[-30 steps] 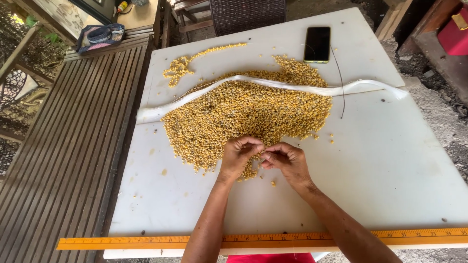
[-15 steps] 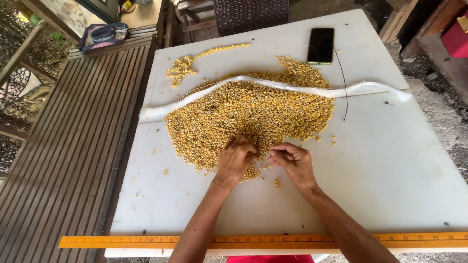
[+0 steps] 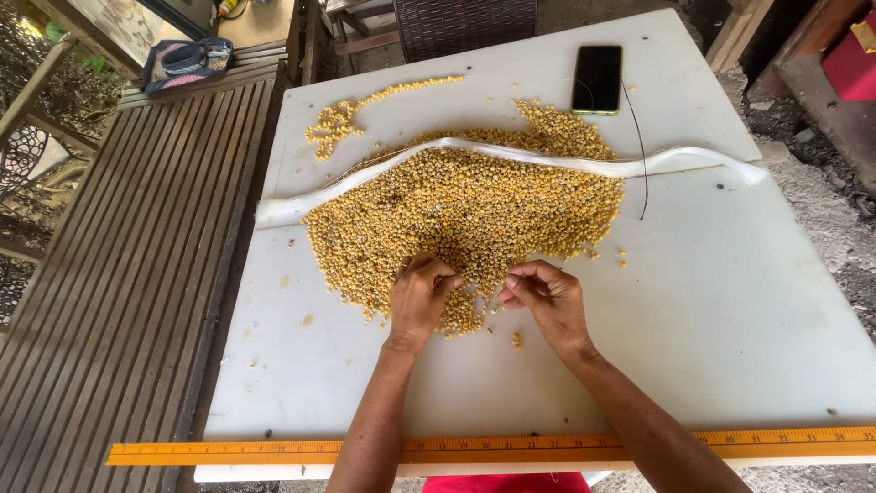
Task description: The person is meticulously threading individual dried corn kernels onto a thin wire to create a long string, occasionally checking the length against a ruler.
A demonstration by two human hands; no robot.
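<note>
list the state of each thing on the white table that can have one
left hand: curled, fingers down on the heap
right hand: fingertips pinched together, beside the heap
heap of small yellow beads: loose, spread out
black phone: screen dark, flat
long orange ruler: flat along near edge
white band: lying across the heap

One phone [image 3: 598, 79], one orange ruler [image 3: 274, 451], one white strip [image 3: 511, 157], two hands, and one heap of yellow shells [image 3: 465, 205] too many to count.

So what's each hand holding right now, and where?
Left hand rests curled in the beads; right hand is pinched shut. What either grips is too small to tell.
</note>
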